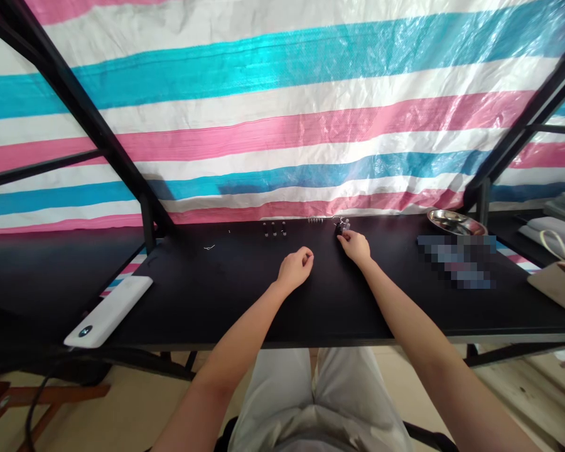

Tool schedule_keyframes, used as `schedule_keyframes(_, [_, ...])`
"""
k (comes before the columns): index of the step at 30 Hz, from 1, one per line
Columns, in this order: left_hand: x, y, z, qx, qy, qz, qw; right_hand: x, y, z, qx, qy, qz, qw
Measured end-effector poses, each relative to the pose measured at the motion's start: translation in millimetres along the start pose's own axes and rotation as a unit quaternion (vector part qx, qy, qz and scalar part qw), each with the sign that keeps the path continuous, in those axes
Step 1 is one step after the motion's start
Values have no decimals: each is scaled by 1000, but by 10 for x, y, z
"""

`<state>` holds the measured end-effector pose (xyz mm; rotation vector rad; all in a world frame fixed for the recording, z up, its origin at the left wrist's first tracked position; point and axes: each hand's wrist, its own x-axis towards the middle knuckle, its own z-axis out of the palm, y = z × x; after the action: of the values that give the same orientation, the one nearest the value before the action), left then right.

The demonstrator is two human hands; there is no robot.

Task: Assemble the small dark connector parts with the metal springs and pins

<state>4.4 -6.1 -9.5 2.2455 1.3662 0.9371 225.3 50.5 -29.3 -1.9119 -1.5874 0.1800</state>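
Observation:
Over the middle of the black tabletop, my left hand is closed, fingers curled and thumb against the forefinger; whatever may be inside is hidden. My right hand is farther right and nearer the back edge, its fingertips closed on a small black piece. Beside those fingertips lie small clear-looking parts and thin pale wire, too small to name. Left of them is a row of small metallic pieces. Three small dark pieces with pale ends stand farther left.
A white power bank-like slab lies at the left edge. A bent white wire is at back left. On the right are a shiny metal dish, a blurred-out item and a beige bag. Black frame bars flank a striped sheet.

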Motion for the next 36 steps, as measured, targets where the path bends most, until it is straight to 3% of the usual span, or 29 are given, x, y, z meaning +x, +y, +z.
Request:
schedule_keyframes(12, [2, 18, -18, 16, -2, -2, 1000, -20, 62, 10, 13, 5, -21, 1000])
schedule_keyframes(22, [2, -6, -1, 10, -1, 3, 1000, 24, 201, 2, 49, 37, 2, 998])
schedule_keyframes(36, [-3, -7, -12, 8, 4, 15, 1000, 68, 136, -36, -2, -15, 56, 998])
